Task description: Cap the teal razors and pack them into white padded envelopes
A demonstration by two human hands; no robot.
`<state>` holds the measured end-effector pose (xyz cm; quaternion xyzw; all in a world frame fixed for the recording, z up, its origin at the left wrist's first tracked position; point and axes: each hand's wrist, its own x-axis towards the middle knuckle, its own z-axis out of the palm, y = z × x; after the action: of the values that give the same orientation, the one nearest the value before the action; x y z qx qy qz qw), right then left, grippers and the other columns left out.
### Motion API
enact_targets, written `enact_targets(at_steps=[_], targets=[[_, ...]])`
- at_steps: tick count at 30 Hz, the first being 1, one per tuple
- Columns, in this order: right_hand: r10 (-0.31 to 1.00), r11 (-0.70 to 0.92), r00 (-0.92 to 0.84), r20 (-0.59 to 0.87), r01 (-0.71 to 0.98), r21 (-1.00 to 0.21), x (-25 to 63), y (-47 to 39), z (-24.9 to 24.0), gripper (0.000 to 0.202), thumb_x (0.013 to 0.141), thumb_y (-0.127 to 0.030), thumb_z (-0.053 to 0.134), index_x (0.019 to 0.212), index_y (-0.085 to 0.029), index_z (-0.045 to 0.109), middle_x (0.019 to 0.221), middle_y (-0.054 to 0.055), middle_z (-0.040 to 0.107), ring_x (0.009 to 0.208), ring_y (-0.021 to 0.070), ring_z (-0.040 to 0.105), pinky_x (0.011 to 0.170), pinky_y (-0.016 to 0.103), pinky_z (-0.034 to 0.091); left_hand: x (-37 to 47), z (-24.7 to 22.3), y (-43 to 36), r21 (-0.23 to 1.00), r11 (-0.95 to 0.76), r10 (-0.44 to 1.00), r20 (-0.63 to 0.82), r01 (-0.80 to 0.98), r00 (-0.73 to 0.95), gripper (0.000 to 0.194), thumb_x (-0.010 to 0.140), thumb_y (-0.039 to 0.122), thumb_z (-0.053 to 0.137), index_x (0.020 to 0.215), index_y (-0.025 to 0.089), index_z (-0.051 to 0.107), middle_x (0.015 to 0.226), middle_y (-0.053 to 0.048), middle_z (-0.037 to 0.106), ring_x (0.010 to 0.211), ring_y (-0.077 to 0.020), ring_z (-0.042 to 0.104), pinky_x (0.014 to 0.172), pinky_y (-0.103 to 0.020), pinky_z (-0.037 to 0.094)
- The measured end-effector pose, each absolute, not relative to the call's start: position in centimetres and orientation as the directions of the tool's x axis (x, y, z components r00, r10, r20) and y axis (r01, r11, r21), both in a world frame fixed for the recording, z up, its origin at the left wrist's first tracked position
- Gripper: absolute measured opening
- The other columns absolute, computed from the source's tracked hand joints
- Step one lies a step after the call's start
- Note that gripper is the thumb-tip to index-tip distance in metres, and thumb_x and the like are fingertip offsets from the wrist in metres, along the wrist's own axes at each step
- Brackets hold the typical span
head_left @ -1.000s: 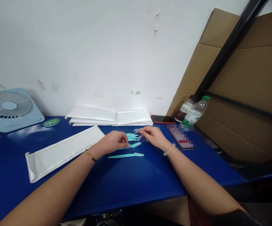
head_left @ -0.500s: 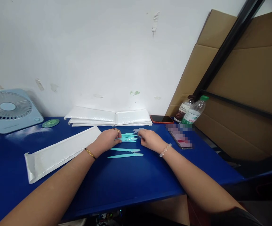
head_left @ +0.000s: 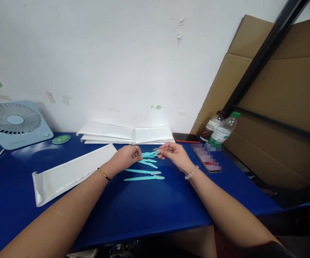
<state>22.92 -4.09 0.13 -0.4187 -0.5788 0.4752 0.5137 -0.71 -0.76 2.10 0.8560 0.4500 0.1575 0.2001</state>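
My left hand point(head_left: 130, 156) pinches the handle of a turquoise eyebrow razor point(head_left: 149, 154) above a small pile of the same razors point(head_left: 151, 164). My right hand point(head_left: 173, 154) has thumb and forefinger closed on a small translucent blade cap point(head_left: 157, 152) at that razor's far end. Whether the cap sits around the blade or just beside it, I cannot tell. Nearer to me, two more eyebrow razors point(head_left: 144, 177) lie side by side on the blue table, blade ends to the right. A white padded mailer point(head_left: 71, 175) lies flat, partly behind my left forearm.
More padded mailers point(head_left: 106, 130) are stacked against the wall. A light blue fan point(head_left: 15, 120) and a green disc point(head_left: 61, 139) are at the left. Two phones point(head_left: 185, 137) and two bottles point(head_left: 222, 130) stand or lie at the right, by leaning cardboard point(head_left: 286, 107).
My right hand has lifted slightly and turned, bringing a translucent cap to the razor's end. My left hand has drawn one razor up from the pile. The view has shifted a little.
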Motion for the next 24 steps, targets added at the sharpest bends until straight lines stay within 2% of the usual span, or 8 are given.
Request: enact_targets(at_steps=[6,8,10,13,16,18,21,24], targets=[[0.959,0.14,-0.253,0.125,0.045,-0.989,21.8,-4.6,-0.1,0.031,0.066,-0.037,0.077,0.083,-0.014,0.063,0.068,0.003,0.069,0.067,0.0156,0.068,0.061,0.026,0.052,-0.3,2.6,-1.5,0.517,-0.54,0.794,0.053,0.664,0.605,0.022,0.077,0.042,0.056,0.077,0.02,0.062,0.072,0.0,0.063,0.064,-0.015,0.055,0.055,-0.025,0.036],[0.94,0.127,-0.331,0.083,0.112,-0.986,22.1,-4.7,0.1,0.03,0.068,-0.037,0.074,0.084,-0.014,0.064,0.068,0.004,0.069,0.065,0.0158,0.067,0.062,0.027,0.052,-0.2,2.8,-1.9,0.541,-0.538,0.764,-0.012,0.646,0.646,0.025,0.076,0.044,0.057,0.076,0.02,0.062,0.07,0.0,0.063,0.062,-0.0143,0.055,0.054,-0.024,0.036],[0.943,0.174,-0.319,0.096,0.223,-0.959,23.2,-4.5,0.5,0.027,0.073,-0.037,0.069,0.087,-0.014,0.065,0.068,0.004,0.068,0.063,0.0155,0.065,0.061,0.028,0.051,-0.2,2.8,-2.1,0.554,-0.538,0.731,-0.067,0.635,0.679,0.026,0.076,0.045,0.058,0.081,0.02,0.064,0.071,0.001,0.064,0.062,-0.0143,0.055,0.054,-0.024,0.037],[0.951,0.31,-0.171,0.259,0.51,-0.803,25.6,-3.9,1.1,0.02,0.081,-0.032,0.061,0.087,-0.015,0.068,0.072,0.004,0.067,0.064,0.0151,0.062,0.061,0.028,0.049,-0.4,2.4,-1.9,0.473,-0.594,0.725,-0.034,0.65,0.688,0.026,0.078,0.041,0.056,0.092,0.022,0.065,0.08,-0.001,0.065,0.07,-0.016,0.058,0.058,-0.024,0.039],[0.915,0.388,-0.239,0.326,0.747,-0.54,27.4,-3.3,1.0,0.015,0.079,-0.022,0.06,0.089,-0.017,0.07,0.082,0.005,0.066,0.069,0.0148,0.059,0.065,0.027,0.046,-0.7,1.7,-1.3,0.333,-0.657,0.729,0.053,0.676,0.683,0.022,0.08,0.032,0.055,0.096,0.023,0.065,0.098,-0.004,0.065,0.082,-0.0182,0.059,0.067,-0.025,0.041],[0.898,0.432,-0.343,0.275,0.805,-0.407,27.6,-3.0,0.7,0.017,0.077,-0.017,0.061,0.091,-0.018,0.069,0.089,0.006,0.065,0.071,0.014,0.058,0.068,0.026,0.045,-0.8,1.3,-1.0,0.282,-0.673,0.725,0.07,0.684,0.685,0.02,0.08,0.03,0.055,0.096,0.023,0.065,0.101,-0.005,0.064,0.084,-0.019,0.059,0.07,-0.026,0.041],[0.895,0.439,-0.393,0.212,0.862,-0.254,26.7,-3.0,0.2,0.013,0.078,-0.013,0.058,0.086,-0.016,0.068,0.089,0.007,0.063,0.072,0.0145,0.058,0.069,0.025,0.044,-0.8,1.0,-0.9,0.258,-0.663,0.738,0.064,0.703,0.672,0.016,0.081,0.031,0.052,0.086,0.021,0.064,0.094,-0.005,0.063,0.078,-0.0184,0.058,0.065,-0.026,0.04],[0.903,0.414,-0.366,0.226,0.882,-0.225,25.7,-3.3,0.2,0.01,0.082,-0.014,0.054,0.083,-0.015,0.064,0.086,0.008,0.064,0.073,0.0156,0.058,0.067,0.026,0.042,-0.7,1.1,-1.0,0.272,-0.651,0.747,0.066,0.709,0.661,0.016,0.082,0.032,0.051,0.08,0.02,0.061,0.088,-0.004,0.063,0.074,-0.0173,0.057,0.063,-0.026,0.039]])
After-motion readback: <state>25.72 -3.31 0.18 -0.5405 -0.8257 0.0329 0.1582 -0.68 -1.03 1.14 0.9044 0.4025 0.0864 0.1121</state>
